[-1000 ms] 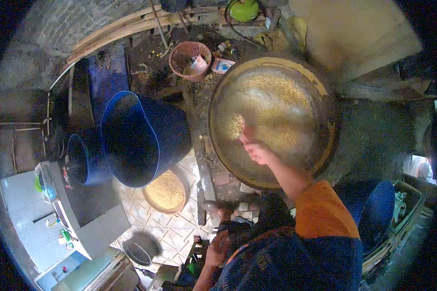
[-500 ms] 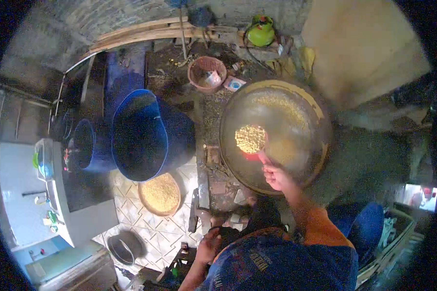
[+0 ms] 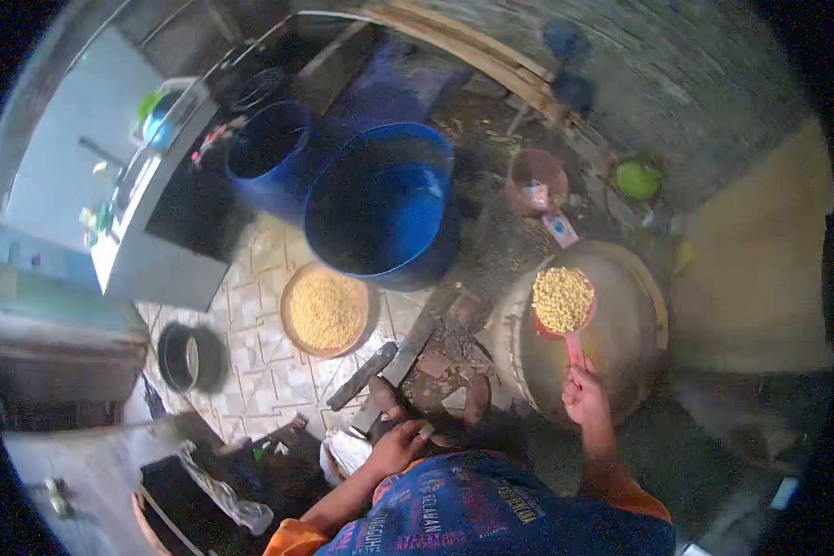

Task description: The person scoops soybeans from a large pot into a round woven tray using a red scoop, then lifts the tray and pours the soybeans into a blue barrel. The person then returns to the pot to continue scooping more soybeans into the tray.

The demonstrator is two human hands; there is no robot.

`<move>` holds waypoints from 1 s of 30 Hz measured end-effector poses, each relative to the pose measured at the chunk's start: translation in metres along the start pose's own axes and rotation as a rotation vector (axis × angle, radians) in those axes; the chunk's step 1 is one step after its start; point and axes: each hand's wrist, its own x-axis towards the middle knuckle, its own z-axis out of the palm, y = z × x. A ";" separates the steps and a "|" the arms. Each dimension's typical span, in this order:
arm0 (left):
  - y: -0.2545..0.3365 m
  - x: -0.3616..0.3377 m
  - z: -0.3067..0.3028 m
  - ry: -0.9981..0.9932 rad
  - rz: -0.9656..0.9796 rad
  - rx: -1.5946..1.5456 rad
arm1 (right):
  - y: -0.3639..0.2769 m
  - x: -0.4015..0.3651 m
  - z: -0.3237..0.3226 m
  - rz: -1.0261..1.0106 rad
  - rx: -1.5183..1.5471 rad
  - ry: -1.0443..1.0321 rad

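Grasping the red scoop (image 3: 574, 348) by its handle, the right hand (image 3: 587, 398) has fingers clenched just behind the heaped bowl

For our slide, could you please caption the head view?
Right hand holding a red scoop of pale beans above a wide pan.

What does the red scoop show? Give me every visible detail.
The scoop is pinkish red and smooth, plastic by its look, with a rounded bowl and a straight, narrow handle. Pale yellow pieces heap the bowl, hiding its inside; red wall shows along its lower right edge. It is held bowl up over the large round pan, handle pointing back towards the person. The right hand has its grip closed round the handle's end, hiding that part.
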 end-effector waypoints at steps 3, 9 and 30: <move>-0.026 -0.012 -0.011 0.050 -0.062 -0.104 | 0.019 0.019 0.055 0.068 -0.112 -0.052; -0.051 -0.051 -0.046 0.177 -0.247 -0.240 | 0.090 0.075 0.150 0.311 -0.251 -0.226; -0.163 -0.153 -0.097 0.540 -0.510 -0.581 | 0.430 0.343 0.363 0.046 -1.537 -0.366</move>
